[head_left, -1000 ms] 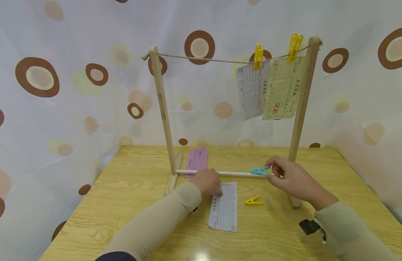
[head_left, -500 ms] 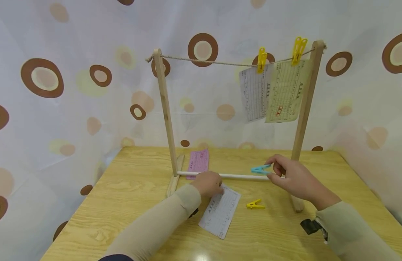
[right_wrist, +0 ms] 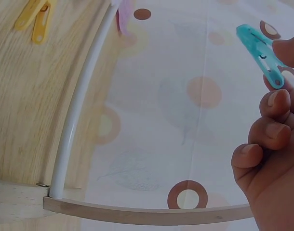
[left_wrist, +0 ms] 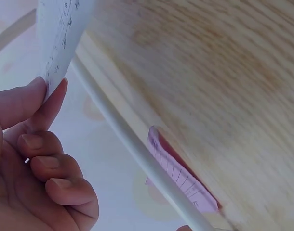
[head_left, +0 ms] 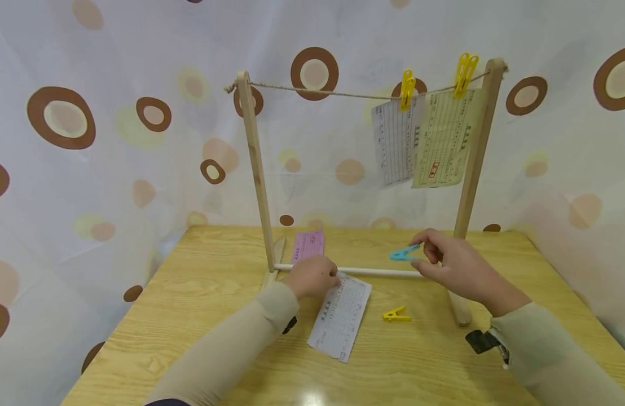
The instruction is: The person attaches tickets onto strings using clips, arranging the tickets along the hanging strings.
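Observation:
My left hand [head_left: 312, 277] pinches a white printed slip of paper [head_left: 343, 318] by its top edge, between thumb and forefinger. In the left wrist view the slip [left_wrist: 62, 41] rises curved from those fingertips. In my right hand [head_left: 457, 272] is a light blue clothespin [head_left: 403, 253], pinched by its handle ends and held in the air above the white crossbar [head_left: 375, 272]. The right wrist view has the same clothespin [right_wrist: 258, 50] between thumb and forefinger. A yellow clothespin [head_left: 396, 314] lies on the table between the two hands.
A wooden rack with a left post [head_left: 256, 175] and right post [head_left: 476, 163] carries a rope [head_left: 312, 91]. Yellow clothespins [head_left: 407, 89] fasten a white slip [head_left: 391, 144] and a yellowish slip [head_left: 444, 141] to it. A pink slip [head_left: 309, 242] lies behind the crossbar.
The left hand has lifted the white slip's top edge, and the slip has turned, its lower end swinging left. The right hand has risen slightly with the blue clothespin.

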The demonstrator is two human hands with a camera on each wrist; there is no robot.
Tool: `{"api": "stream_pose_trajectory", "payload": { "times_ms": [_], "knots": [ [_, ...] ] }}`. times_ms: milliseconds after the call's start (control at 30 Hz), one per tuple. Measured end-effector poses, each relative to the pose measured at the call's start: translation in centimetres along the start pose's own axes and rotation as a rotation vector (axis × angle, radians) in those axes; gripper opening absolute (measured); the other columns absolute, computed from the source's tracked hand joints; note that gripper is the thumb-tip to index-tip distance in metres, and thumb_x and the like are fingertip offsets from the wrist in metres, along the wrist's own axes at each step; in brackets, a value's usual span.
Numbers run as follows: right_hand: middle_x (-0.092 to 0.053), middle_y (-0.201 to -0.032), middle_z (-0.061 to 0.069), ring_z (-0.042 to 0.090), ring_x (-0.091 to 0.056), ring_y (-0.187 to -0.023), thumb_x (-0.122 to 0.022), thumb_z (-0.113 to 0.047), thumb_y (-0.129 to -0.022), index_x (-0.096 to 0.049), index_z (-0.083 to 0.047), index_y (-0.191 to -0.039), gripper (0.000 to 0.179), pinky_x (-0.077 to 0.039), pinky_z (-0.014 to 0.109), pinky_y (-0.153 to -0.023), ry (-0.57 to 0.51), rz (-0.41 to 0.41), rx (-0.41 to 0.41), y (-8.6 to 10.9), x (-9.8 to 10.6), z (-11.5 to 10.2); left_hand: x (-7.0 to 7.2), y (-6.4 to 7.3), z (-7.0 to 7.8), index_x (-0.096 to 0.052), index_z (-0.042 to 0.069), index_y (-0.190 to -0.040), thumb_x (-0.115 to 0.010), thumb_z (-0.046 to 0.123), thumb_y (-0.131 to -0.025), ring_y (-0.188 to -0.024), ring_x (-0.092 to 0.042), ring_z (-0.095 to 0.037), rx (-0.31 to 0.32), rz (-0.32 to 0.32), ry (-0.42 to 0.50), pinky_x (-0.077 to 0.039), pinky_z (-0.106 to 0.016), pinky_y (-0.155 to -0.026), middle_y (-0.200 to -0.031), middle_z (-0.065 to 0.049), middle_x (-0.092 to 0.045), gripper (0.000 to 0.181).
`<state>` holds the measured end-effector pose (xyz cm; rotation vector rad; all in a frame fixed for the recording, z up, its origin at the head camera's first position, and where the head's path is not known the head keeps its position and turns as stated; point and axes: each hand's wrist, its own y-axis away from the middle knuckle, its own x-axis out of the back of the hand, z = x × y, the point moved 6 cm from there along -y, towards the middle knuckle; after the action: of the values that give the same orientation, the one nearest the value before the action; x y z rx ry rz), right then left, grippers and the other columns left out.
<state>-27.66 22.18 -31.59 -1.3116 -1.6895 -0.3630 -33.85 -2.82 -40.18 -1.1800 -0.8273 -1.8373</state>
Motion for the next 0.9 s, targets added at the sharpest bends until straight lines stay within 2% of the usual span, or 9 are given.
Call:
{"api": "stream_pose_trajectory", "payload": {
  "times_ms": [200, 433, 633, 800, 900],
  "knots": [
    [-0.045, -0.078, 0.000, 0.012, -0.039, -0.060, -0.070, -0.029, -0.098, -0.061, -0.016, -0.119, 0.026, -0.038, 0.031, -0.058, -0.003, -0.001, 0.002, -0.3, 0.3, -0.4, 1.1, 0.7, 0.0, -0.067, 0.014, -0.076, -0.067, 0.030, -0.099, -0.056, -0.045, -0.009, -0.017, 0.030, 0.058, -0.037, -0.024, -0.050, -0.064, 0.003, -0.052, 0.028],
    [-0.045, -0.076, -0.002, 0.010, -0.036, -0.058, -0.067, -0.029, -0.100, -0.062, -0.016, -0.123, 0.027, -0.038, 0.030, -0.059, 0.050, 0.024, 0.048, -1.0, 1.1, -1.3, 2.6, 1.2, 0.1, -0.073, 0.014, -0.093, -0.065, 0.031, -0.100, -0.065, -0.052, -0.009, -0.058, 0.070, 0.087, -0.044, -0.026, -0.057, -0.079, 0.007, -0.062, 0.020],
    [-0.048, -0.073, -0.007, 0.008, -0.039, -0.057, -0.067, -0.022, -0.100, -0.064, -0.013, -0.124, 0.026, -0.040, 0.029, -0.057, 0.108, 0.085, 0.141, -1.6, 2.2, -2.5, 3.8, 1.8, -0.1, -0.067, 0.014, -0.083, -0.062, 0.030, -0.102, -0.058, -0.047, -0.010, -0.080, 0.095, 0.126, -0.040, -0.026, -0.052, -0.069, 0.003, -0.056, 0.026],
    [-0.047, -0.072, -0.009, 0.006, -0.037, -0.056, -0.070, -0.015, -0.097, -0.066, -0.013, -0.121, 0.024, -0.038, 0.027, -0.056, 0.167, 0.152, 0.230, -2.1, 3.5, -4.1, 5.0, 2.4, -0.3, -0.067, 0.014, -0.081, -0.064, 0.026, -0.101, -0.056, -0.047, -0.009, -0.100, 0.148, 0.169, -0.040, -0.025, -0.051, -0.069, 0.004, -0.059, 0.024],
    [-0.046, -0.071, -0.010, 0.006, -0.035, -0.055, -0.073, -0.012, -0.094, -0.069, -0.015, -0.116, 0.023, -0.036, 0.027, -0.055, 0.181, 0.190, 0.271, -2.5, 4.4, -5.0, 5.6, 2.7, -0.4, -0.067, 0.013, -0.078, -0.066, 0.025, -0.100, -0.054, -0.048, -0.009, -0.127, 0.189, 0.155, -0.041, -0.025, -0.049, -0.069, 0.004, -0.061, 0.025]
  ]
}}
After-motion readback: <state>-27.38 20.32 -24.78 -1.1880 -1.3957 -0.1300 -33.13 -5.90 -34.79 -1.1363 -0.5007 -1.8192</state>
